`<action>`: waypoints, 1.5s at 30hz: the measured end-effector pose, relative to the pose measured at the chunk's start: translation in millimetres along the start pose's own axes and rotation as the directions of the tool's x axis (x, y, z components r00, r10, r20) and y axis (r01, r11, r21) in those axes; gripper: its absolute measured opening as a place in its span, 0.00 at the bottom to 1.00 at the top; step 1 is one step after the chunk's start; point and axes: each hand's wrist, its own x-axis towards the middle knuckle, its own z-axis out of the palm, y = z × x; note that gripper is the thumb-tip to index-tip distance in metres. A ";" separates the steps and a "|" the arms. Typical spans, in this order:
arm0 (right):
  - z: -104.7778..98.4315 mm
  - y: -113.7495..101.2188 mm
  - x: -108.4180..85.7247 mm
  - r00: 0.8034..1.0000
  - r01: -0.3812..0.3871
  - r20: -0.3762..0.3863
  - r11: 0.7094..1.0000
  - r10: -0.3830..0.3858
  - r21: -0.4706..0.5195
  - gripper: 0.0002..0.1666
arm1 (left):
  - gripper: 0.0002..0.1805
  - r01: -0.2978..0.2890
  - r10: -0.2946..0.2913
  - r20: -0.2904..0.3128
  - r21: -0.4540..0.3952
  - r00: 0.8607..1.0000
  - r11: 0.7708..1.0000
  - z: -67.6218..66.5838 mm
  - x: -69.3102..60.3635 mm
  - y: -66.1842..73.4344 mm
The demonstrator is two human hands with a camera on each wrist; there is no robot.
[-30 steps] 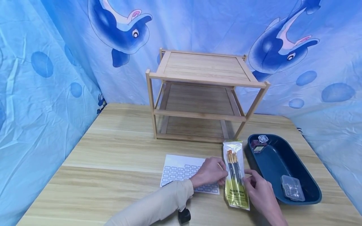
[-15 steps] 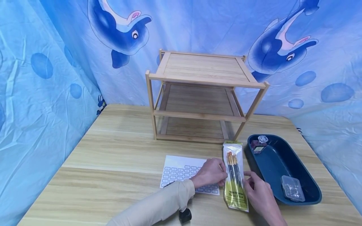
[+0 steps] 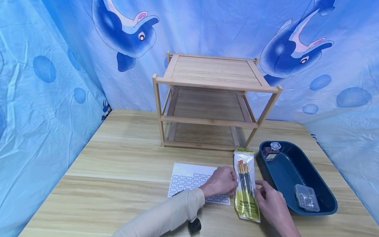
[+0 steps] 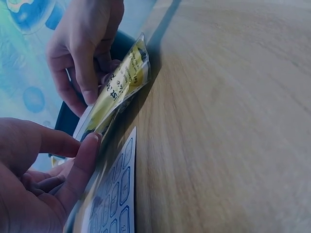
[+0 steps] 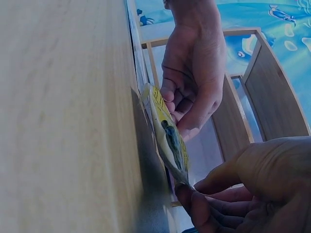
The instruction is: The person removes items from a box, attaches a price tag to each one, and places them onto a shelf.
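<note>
A clear and yellow packet of paintbrushes (image 3: pixel 245 184) is held just above the table, its brush tips toward the shelf. My left hand (image 3: pixel 222 180) pinches its left edge between thumb and forefinger, as the left wrist view also shows. On the opposite edge, my right hand (image 3: pixel 273 202) pinches the plastic; in the right wrist view the thumb and finger (image 5: pixel 214 179) meet at that edge. Under my left forearm lies a white sheet of printed labels (image 3: pixel 189 179), partly covered by the hand and sleeve.
A three-tier wooden shelf (image 3: pixel 217 70) stands at the back. To the right sits a dark teal tub (image 3: pixel 291 171) holding a clear plastic case (image 3: pixel 307 197) and small boxes (image 3: pixel 270 152). A small black object (image 3: pixel 194 226) lies near the front edge.
The packet has shifted very slightly toward me over the last second and leans a little differently. Both hands keep their hold on its edges.
</note>
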 end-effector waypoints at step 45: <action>-0.4 -24.6 9.7 0.971 0.234 -0.060 0.971 -0.231 0.053 0.14 | 0.07 -0.144 0.169 -0.128 0.183 0.977 0.972 -64.8 -22.6 -17.2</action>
